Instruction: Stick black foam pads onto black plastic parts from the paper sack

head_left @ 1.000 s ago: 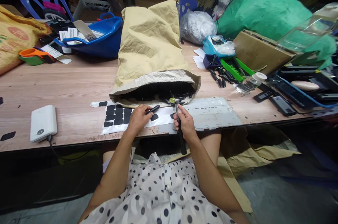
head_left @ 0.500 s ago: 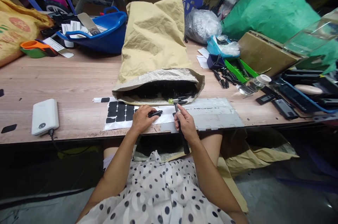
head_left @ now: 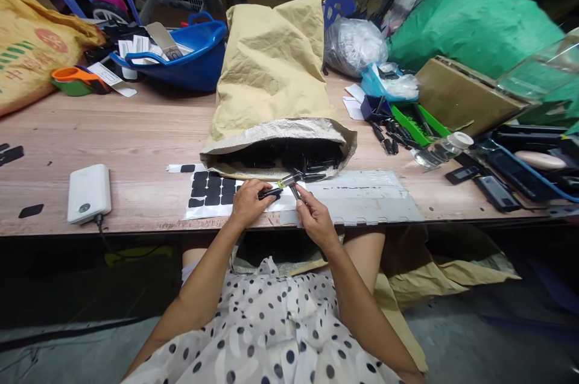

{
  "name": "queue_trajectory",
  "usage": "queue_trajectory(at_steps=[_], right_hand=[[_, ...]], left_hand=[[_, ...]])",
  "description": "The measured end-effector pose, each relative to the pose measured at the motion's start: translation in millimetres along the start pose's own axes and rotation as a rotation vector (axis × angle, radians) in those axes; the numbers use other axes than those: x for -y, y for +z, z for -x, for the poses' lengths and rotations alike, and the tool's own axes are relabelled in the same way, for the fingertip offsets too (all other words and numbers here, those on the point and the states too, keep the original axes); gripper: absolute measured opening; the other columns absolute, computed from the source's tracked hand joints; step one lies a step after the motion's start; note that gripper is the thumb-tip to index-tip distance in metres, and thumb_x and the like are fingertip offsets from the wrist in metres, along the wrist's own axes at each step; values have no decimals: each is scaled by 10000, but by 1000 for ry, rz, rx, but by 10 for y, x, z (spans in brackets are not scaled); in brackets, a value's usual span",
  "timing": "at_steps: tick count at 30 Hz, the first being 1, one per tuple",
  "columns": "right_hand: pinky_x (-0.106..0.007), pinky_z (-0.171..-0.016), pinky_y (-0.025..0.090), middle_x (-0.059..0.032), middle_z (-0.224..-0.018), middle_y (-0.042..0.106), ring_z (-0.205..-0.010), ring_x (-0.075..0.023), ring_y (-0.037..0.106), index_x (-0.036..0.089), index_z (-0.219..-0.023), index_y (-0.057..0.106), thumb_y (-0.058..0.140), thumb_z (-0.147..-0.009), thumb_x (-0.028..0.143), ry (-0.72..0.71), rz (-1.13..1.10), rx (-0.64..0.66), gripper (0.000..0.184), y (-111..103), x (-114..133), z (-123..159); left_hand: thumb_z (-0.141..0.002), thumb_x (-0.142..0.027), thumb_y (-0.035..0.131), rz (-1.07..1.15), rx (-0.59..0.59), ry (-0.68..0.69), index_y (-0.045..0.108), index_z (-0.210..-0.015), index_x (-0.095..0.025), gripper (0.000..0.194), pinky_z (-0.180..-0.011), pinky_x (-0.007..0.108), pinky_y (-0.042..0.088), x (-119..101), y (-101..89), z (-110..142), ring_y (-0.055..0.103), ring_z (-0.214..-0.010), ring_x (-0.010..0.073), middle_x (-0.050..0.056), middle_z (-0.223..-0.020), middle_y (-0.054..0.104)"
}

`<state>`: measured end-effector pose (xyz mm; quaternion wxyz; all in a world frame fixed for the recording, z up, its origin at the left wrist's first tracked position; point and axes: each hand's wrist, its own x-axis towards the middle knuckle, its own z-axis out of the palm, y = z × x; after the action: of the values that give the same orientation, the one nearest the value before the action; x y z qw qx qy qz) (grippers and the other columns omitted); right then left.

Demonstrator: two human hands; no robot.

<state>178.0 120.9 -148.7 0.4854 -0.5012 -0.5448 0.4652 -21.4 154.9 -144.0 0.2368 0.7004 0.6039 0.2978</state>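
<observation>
My left hand [head_left: 248,203] is closed around a small black pen-like piece [head_left: 271,192], low over the table edge. My right hand [head_left: 314,216] grips the handle of a small hammer [head_left: 289,179] with a metal head and a yellow-green face. The hammer face is at the end of the black piece; whether they touch I cannot tell. Under my hands lie a white sheet with black rounded stickers [head_left: 205,187] and a flat grey board [head_left: 375,194]. Just beyond, a tan woven sack [head_left: 274,70] lies with its mouth towards me, black pieces inside it.
On the left are a white power bank [head_left: 89,194] with a cable and a blue basin [head_left: 199,61] holding small boxes. To the right stand a green tray [head_left: 418,125], a clear bottle [head_left: 441,149], loose black parts [head_left: 393,134] and black devices [head_left: 496,192].
The hammer head has swung left and down to the black piece in my left hand, and its handle has tilted. The whole view has shifted slightly.
</observation>
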Motion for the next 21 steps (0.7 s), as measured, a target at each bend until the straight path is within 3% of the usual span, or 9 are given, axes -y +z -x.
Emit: queue_trajectory(at_steps=[5, 8, 11, 21], right_hand=[[-358, -881, 550, -77, -1076, 704, -969, -206, 641, 269, -1292, 694, 538, -927, 283, -319, 296, 51, 397, 38, 82, 8], [-303, -793, 542, -63, -940, 673, -830, -178, 618, 265, -1341, 667, 476, -956, 241, -409, 480, 82, 430, 66, 146, 61], [-262, -687, 515, -43, -848, 612, -721, -158, 568, 278, -1374, 644, 454, -973, 228, -436, 609, 74, 446, 97, 188, 121], [-259, -703, 525, -49, -879, 604, -749, -172, 569, 319, -1389, 631, 442, -957, 203, -384, 676, 86, 486, 203, 126, 130]], left_hand=[[-766, -210, 729, 57, -11, 18, 746, -883, -235, 121, -811, 309, 488, 20, -18, -5, 618, -895, 199, 14, -894, 691], [-744, -189, 730, 82, -12, 13, 748, -874, -229, 137, -798, 306, 495, 34, -35, -3, 613, -853, 189, 8, -865, 678], [-745, -192, 724, 86, -13, 8, 752, -882, -233, 145, -814, 316, 503, 33, -52, -1, 613, -857, 195, 9, -856, 668], [-742, -171, 716, 136, -11, -8, 745, -820, -238, 106, -816, 322, 507, 7, -70, -3, 601, -852, 193, 4, -817, 641]])
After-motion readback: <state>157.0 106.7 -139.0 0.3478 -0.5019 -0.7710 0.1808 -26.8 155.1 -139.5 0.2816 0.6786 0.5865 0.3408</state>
